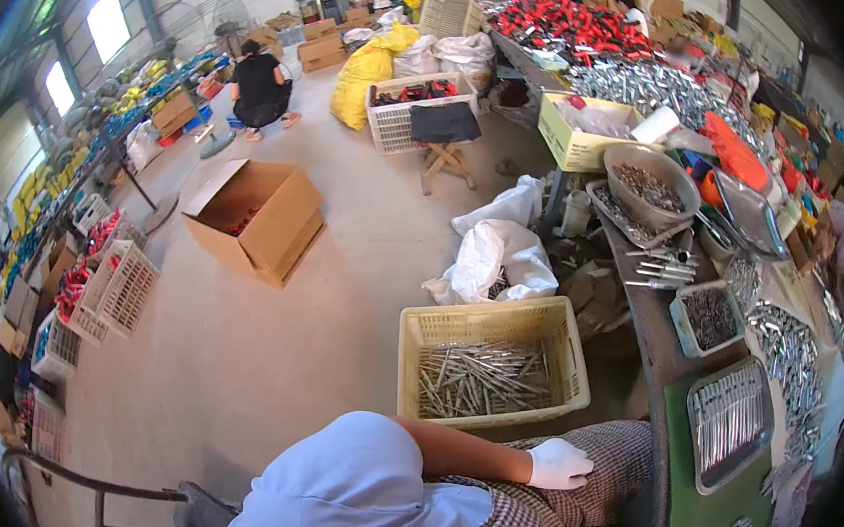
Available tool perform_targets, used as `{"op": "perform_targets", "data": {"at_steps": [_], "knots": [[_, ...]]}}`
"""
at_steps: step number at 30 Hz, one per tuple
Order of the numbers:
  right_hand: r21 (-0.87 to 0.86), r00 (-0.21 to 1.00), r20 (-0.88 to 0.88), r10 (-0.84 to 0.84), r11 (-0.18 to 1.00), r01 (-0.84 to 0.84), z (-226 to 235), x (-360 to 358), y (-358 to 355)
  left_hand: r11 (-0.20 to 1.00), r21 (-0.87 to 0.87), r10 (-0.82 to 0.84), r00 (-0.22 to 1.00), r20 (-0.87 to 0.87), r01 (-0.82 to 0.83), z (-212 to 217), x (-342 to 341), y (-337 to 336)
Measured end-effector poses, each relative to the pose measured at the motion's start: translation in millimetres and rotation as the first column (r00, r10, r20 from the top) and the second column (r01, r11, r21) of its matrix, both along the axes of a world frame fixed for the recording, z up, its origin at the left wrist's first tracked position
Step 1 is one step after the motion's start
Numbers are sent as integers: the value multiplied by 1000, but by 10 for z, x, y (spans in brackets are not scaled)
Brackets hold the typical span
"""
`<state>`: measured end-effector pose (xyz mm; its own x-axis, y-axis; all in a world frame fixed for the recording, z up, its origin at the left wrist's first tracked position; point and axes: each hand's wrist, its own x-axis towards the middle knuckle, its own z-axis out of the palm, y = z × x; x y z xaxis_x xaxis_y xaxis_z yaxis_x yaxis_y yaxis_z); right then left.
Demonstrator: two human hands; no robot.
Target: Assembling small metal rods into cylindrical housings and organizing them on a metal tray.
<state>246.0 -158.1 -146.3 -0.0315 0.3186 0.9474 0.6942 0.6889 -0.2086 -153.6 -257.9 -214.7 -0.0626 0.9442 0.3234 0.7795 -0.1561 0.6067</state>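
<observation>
My left hand (560, 465), in a white glove, rests on my lap over a brown checked apron (616, 451). Its fingers lie loosely on the cloth, and nothing shows in them. Beyond my forearm on the floor stands a cream plastic crate (573, 377) with many thin metal rods (483, 374) inside. To the right, a metal tray (763, 439) of silvery metal parts (730, 416) in a row sits on the green-topped workbench (677, 507). My right hand is outside the picture.
Loose metal parts (790, 356) and a bin of small dark pieces (708, 317) lie along the bench. White sacks (503, 256), an open cardboard box (270, 225) and a folding stool (443, 135) stand on the floor. A person (260, 89) squats farther back.
</observation>
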Motion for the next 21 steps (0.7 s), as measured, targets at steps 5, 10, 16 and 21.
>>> {"op": "perform_targets", "data": {"at_steps": [5, 10, 16, 21], "knots": [[-536, 879, 463, -113, 754, 379, 250, -1059, -955, 998, -7, -63, 998, -3, 63, -83, 37, 139], [-537, 771, 625, -121, 651, 537, -129, -846, -1007, 989, 67, -135, 990, 45, 131, -136, 51, 221], [-473, 822, 409, -395, 679, 562, -272, -259, -855, 993, 62, -102, 993, 53, 99, -118, 29, 169], [-647, 650, 631, -424, 174, 742, -384, 382, -889, 993, 84, -85, 995, 59, 79, -146, 56, 145]]}}
